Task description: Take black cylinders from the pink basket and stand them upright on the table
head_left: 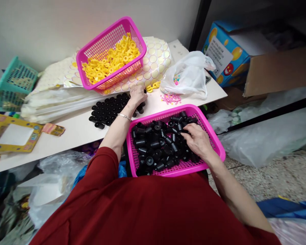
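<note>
My left hand is closed at the back of the table, beside a tight cluster of standing black plastic cylinders. A black cylinder shows at its fingertips, partly hidden by the hand. Over the right side of a pink mesh basket, my right hand has its thumb and fingers bent round a black cylinder among the loose ones. Many such black plastic cylinders lie jumbled in this basket, some showing a round flanged end. The basket rests in front of my body, against the table's front edge.
Another pink basket holds yellow ring-shaped pieces at the back. Right of it are a white plastic bag and small pink beads. A yellow printed card lies left; a blue carton stands right.
</note>
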The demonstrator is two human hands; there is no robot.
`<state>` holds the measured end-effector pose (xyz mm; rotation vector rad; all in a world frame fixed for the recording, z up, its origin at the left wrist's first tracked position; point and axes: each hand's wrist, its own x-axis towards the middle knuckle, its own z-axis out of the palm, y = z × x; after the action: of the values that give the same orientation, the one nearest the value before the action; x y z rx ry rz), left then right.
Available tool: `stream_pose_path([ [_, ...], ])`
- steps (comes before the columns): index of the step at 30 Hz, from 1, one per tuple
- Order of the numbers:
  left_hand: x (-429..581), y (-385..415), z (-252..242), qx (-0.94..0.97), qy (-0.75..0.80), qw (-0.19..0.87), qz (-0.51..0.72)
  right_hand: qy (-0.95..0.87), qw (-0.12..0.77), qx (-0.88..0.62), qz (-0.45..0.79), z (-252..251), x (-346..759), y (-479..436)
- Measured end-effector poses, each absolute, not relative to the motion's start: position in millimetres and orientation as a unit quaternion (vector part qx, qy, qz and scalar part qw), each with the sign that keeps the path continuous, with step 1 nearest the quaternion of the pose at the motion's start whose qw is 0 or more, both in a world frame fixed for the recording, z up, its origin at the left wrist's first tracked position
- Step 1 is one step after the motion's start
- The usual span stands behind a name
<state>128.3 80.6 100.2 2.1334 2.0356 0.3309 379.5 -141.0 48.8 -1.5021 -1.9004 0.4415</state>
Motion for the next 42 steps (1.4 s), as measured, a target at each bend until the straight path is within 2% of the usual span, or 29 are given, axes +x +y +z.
stream_pose_path([
  [4, 130.5, 82.3, 97.7, 0.683, 0.717, 0.107, 0.087, -0.807, 0.200, -0.546, 0.099, 56.8, 372.8, -114.6],
  [9, 143.9, 64.0, 106.9, 0.735, 0.667, 0.054, 0.112, -0.895, 0.059, -0.439, 0.057, 61.3, 346.7, -76.0],
  [11, 156.2, 50.5, 110.2, 0.770, 0.622, 0.066, 0.129, -0.910, 0.041, -0.408, 0.058, 55.9, 336.8, -64.0],
  [18, 180.2, 4.2, 111.6, 0.826, 0.507, 0.211, 0.129, -0.912, 0.049, -0.402, 0.070, 56.1, 333.5, -60.7],
  [21, 167.3, -15.1, 109.6, 0.861, 0.435, 0.255, 0.062, -0.896, 0.088, -0.430, 0.066, 67.3, 351.4, -79.6],
  [23, 157.7, -27.6, 106.7, 0.890, 0.370, 0.266, 0.015, -0.862, 0.154, -0.472, 0.099, 69.7, 365.0, -94.9],
  [27, 146.7, -43.5, 98.6, 0.912, 0.324, 0.249, -0.046, -0.700, 0.366, -0.528, 0.312, 61.7, 383.2, -121.2],
  [30, 144.1, -46.0, 94.8, 0.904, 0.333, 0.267, -0.012, -0.548, 0.464, -0.515, 0.468, 55.7, 384.8, -134.8],
  [33, 145.2, -48.9, 95.7, 0.817, 0.376, 0.422, 0.114, -0.460, 0.522, -0.503, 0.512, 54.8, 380.5, -145.4],
  [35, 147.9, -53.9, 98.2, 0.697, 0.398, 0.560, 0.207, -0.431, 0.547, -0.504, 0.511, 55.8, 377.1, -151.9],
  [37, 151.4, -60.4, 100.7, 0.583, 0.400, 0.655, 0.266, -0.428, 0.560, -0.505, 0.498, 57.3, 374.1, -157.7],
  [42, 159.8, -72.4, 101.4, 0.457, 0.401, 0.745, 0.275, -0.483, 0.567, -0.507, 0.433, 63.8, 367.5, -167.1],
])
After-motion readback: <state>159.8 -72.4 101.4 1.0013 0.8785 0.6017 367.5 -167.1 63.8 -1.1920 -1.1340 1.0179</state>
